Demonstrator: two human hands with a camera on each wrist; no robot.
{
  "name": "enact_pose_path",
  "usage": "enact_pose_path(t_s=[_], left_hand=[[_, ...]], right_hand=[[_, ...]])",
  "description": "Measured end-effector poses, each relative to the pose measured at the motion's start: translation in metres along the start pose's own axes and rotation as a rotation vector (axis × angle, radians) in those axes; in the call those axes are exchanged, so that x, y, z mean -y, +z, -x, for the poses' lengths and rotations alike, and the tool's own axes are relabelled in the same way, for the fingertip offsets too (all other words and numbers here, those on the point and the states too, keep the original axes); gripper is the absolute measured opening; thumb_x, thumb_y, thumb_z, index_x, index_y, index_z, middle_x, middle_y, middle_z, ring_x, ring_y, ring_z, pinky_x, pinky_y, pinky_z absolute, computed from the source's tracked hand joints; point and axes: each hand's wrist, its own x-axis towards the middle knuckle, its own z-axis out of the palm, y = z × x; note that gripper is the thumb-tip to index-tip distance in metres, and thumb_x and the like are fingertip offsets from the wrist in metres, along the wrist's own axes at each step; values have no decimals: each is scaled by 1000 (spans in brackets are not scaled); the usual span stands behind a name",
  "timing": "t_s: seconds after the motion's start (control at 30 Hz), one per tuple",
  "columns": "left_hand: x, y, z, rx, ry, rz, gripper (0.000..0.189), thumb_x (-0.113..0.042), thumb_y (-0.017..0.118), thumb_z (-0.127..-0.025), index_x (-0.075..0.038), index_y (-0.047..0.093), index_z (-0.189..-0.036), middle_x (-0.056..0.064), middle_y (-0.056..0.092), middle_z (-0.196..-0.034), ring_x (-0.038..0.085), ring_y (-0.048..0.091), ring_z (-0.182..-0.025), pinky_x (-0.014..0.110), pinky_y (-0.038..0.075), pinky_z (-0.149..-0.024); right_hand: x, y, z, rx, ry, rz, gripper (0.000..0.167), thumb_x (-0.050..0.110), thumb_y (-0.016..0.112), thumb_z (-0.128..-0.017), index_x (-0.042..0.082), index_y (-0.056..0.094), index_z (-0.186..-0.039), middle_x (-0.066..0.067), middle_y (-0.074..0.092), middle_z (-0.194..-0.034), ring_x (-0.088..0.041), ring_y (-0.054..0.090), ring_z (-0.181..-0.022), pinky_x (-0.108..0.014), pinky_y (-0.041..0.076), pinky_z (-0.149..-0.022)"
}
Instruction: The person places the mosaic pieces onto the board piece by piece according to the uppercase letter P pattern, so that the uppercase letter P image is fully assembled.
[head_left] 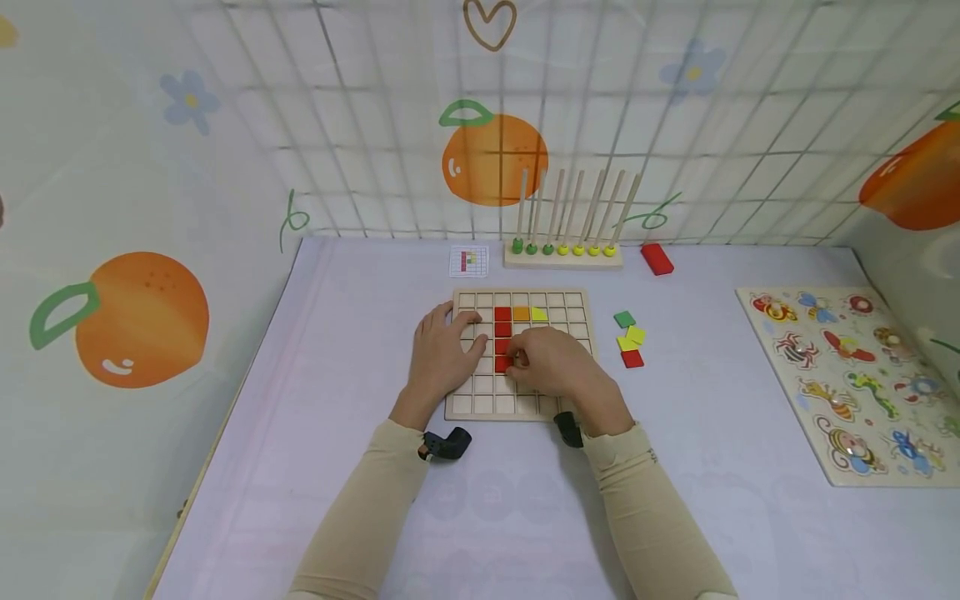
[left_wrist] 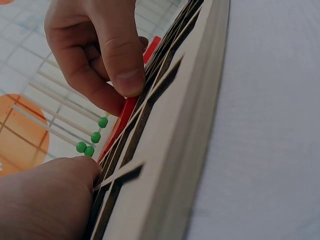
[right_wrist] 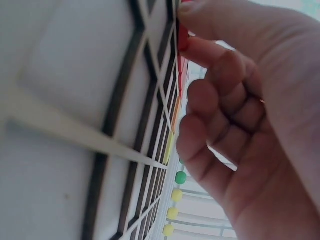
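I observe the left hand [head_left: 445, 354] resting on the left side of the grid board [head_left: 483, 405], fingers apart; mid-board, the column's lowest red tile [head_left: 501, 365] is clamped between thumb and forefinger of the right hand [head_left: 555, 361]; loose tiles [head_left: 635, 335] lie farther right

Square grid board [head_left: 483, 407], pale wood, flat on the surface [head_left: 525, 517], with thin ribs between square cells; left columns partly beneath the left grip [head_left: 442, 354]. In a column left of centre: red tiles [head_left: 502, 321], lying flat. To the right of the topmost, same row: orange square tile [head_left: 521, 313], then yellow quarter-round tile [head_left: 538, 314]. At the column's lower end: single red tile [right_wrist: 184, 39], pinched between thumb and finger of the right grip [head_left: 553, 360].
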Motion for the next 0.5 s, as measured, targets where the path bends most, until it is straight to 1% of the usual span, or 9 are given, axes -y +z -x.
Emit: enact_pose_path(t_s=[0.23, 0.33, 0.5], left_hand=[[0, 0, 0, -3, 4, -3, 34, -41, 60, -99, -26, 64, -129, 13, 39, -157, 33, 34, -149, 52, 24, -125], [0, 0, 1, -2, 2, -3, 34, -41, 59, -99, -26, 64, -129, 13, 39, -157, 33, 34, -148, 52, 24, -125], [0, 1, 1, -5, 5, -2, 34, -41, 59, -99, -26, 64, -129, 14, 39, -157, 34, 34, -148, 53, 24, -125]], right_hand=[[-1, 1, -1, -16, -26, 23, 14, 27, 76, -91, 15, 74, -99, 4, 57, -67, -15, 55, -73, -28, 43, -67], [-2, 2, -1, -26, -32, 19, 15, 26, 77, -91, 15, 76, -101, 4, 59, -69, -14, 55, -72, -28, 45, -66], [-1, 2, 0, -44, -16, -13, 17, 25, 79, -90, 15, 78, -103, 4, 63, -72, -15, 56, -74, -29, 46, -66]])
